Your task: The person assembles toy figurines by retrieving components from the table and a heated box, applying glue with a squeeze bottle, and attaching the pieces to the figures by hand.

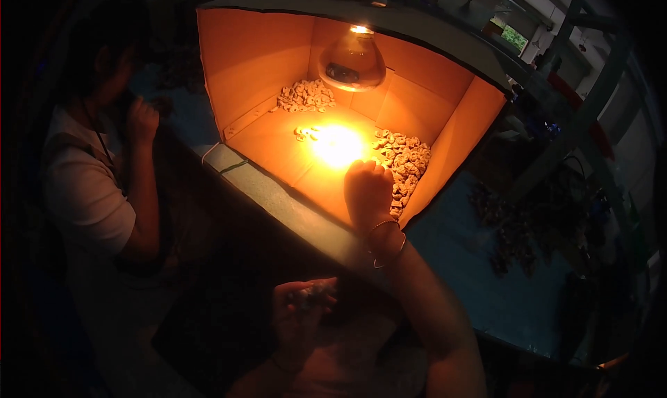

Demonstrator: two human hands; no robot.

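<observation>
Under a glowing lamp (353,63), a worker's right hand (368,188) reaches into an open-fronted box (250,54), beside the right pile (411,158) of small, curled pieces.
The right hand's fingers are bent, backs to the camera; whether they grip anything cannot be told. A thin bracelet (386,223) circles the wrist. The right pile lies along the box's right wall, the left pile (306,96) in the far left corner, and loose pieces (303,133) at the edge of the glare between them. Low in shadow outside the box, the left hand (292,313) is half-curled around a small handful (306,298), too dim to identify. At left, a co-worker (90,189) raises a hand (144,121) near the face.
</observation>
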